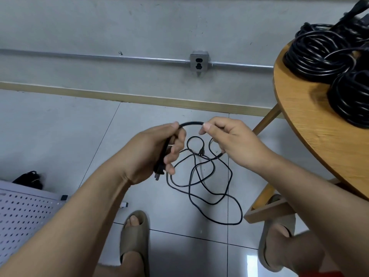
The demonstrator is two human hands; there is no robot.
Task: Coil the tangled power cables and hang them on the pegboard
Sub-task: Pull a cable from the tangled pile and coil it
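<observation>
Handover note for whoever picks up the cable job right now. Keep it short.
Left grip holds a black cable at its plug end; right grip pinches it a little further along.
The rest of that cable lies in loose loops on the floor under the hands.
More cables are piled on the table; the pegboard is at lower left.
Done: no coil formed yet, nothing seen hung.
Left: coil this cable, hang it, then likely the pile.

Plain workroom, bare grey wall (99,27), metal conduit (79,56) with socket box (199,61), tiled floor (60,126), white pegboard (24,216)
</observation>
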